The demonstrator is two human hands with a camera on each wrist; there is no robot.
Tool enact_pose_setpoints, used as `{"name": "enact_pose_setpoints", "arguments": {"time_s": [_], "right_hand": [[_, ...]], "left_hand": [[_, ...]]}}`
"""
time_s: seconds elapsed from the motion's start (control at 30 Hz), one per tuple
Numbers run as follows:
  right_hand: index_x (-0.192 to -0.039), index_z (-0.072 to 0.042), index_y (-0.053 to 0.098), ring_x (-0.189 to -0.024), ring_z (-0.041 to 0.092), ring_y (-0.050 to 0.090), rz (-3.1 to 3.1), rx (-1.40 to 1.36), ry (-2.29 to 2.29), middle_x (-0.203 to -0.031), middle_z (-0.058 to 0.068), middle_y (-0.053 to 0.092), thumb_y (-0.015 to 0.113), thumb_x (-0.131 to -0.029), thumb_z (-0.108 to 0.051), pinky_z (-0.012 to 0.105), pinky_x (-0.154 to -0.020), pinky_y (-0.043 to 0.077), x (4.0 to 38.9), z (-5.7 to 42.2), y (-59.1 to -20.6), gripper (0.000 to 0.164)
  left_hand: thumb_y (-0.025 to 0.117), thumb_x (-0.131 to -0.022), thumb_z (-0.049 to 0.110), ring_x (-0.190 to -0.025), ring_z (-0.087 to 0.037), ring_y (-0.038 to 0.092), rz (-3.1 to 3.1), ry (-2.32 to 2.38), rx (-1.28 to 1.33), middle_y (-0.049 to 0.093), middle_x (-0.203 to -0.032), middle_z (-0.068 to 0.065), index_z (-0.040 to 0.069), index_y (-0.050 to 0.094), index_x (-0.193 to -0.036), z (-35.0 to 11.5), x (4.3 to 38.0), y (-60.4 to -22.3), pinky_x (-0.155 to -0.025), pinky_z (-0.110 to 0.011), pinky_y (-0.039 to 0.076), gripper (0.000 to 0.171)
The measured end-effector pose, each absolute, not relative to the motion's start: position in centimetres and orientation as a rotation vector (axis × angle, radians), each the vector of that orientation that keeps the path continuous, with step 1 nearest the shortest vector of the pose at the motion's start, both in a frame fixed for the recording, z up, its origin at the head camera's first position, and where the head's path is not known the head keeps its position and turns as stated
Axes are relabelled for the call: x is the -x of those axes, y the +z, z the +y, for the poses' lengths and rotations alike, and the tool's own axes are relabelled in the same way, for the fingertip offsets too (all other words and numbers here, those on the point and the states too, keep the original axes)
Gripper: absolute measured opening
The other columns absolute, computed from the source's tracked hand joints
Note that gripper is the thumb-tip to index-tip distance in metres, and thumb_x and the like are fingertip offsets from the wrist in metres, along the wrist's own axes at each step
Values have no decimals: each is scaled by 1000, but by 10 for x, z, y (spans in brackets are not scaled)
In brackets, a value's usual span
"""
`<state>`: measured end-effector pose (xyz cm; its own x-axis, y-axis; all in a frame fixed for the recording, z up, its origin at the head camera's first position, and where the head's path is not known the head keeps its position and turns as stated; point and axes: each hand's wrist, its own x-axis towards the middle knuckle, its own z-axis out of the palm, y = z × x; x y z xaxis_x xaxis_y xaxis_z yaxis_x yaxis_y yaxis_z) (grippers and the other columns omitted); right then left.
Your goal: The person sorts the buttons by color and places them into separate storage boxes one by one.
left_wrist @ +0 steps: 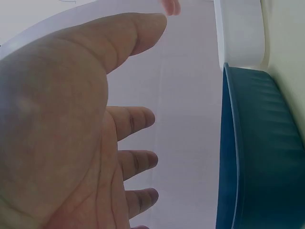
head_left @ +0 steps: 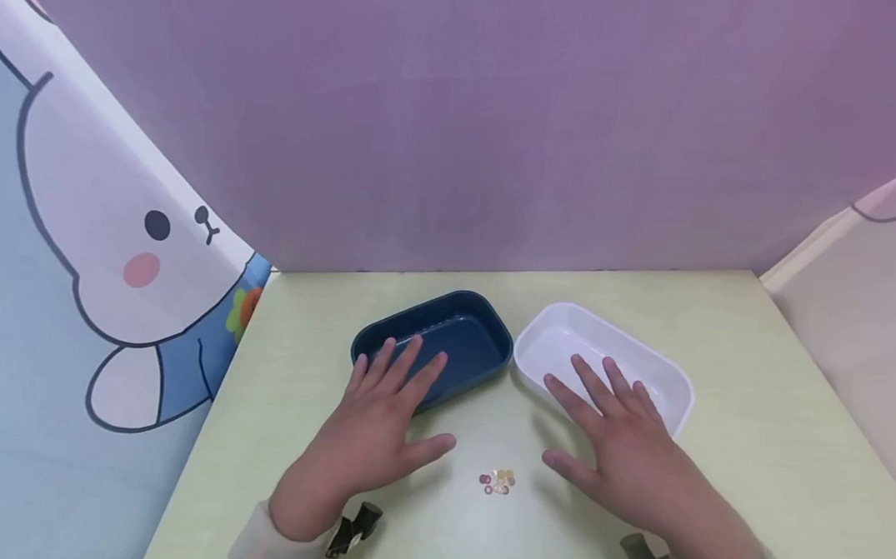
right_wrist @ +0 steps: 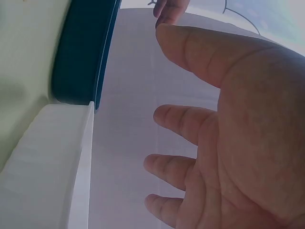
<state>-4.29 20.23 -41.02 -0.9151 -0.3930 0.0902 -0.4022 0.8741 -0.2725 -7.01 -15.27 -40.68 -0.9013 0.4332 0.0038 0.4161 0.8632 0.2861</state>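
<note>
A pair of bare hands hovers above a pale yellow-green table (head_left: 778, 461), fingers splayed and thumbs angled inward, with twelve o'clock marking the purple backdrop (head_left: 499, 132) at the far edge. The left hand (head_left: 369, 439), spread wide and grasping nothing, reaches over the near side of a dark blue tray (head_left: 463, 355) that sits at its one o'clock. The right hand (head_left: 628, 458), equally spread and just as free of any load, extends over the near side of a white tray (head_left: 566, 335) at its eleven o'clock. Both wrist views show the fingers apart from the trays, raised above the rims. The trays sit corner to corner, though whether they actually touch cannot be told.

Between the hands lies a small cluster of tiny yellowish and reddish pieces (head_left: 501, 476), at least one of them ring-shaped, resting on the tabletop clear of both thumbs. The cluster falls between three and four o'clock of the left hand, between eight and nine o'clock of the right hand, and at five o'clock from the dark blue tray. The pieces are too small to count.
</note>
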Motion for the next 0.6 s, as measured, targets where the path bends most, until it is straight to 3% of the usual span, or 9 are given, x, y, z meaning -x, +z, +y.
{"name": "enact_pose_setpoints", "arguments": {"time_s": [0.6], "right_hand": [[-169,-36,51,-166,54,35,-2956,-688,473,-177,10,48,80,-99,-58,78,-125,34,39,198,-423,80]], "left_hand": [[64,-100,79,-176,-43,3,2949,451,-636,13,-190,-7,37,31,-178,-153,68,-415,-135,-79,11,94]]}}
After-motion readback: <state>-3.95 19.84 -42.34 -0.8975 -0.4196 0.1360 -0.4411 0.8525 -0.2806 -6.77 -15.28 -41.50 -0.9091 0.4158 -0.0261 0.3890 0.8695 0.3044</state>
